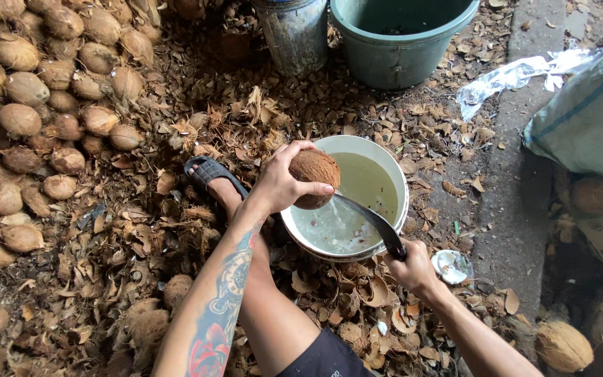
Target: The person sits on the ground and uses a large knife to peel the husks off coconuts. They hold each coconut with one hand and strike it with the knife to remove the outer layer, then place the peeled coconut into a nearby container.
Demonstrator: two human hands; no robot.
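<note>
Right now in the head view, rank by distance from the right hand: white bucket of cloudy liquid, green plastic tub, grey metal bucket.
From the right hand:
1. White bucket of cloudy liquid, just above it, beside the knife blade.
2. Green plastic tub, top centre-right.
3. Grey metal bucket, top centre, left of the tub; slightly farther.

A bucket (392, 174) holding liquid stands on the husk-strewn ground (176, 230) at the middle. Over its left rim the left hand (280, 183) holds a coconut (315, 178); at its near right rim the right hand (413, 269) grips a knife (371, 218) whose blade reaches in under the coconut. A pile of coconuts (36, 105) lies far left. Two tubs (392, 42) stand at the far edge, behind the bucket. A sack (587, 119) sits far right, and a lone coconut (563, 345) lies near right.
</note>
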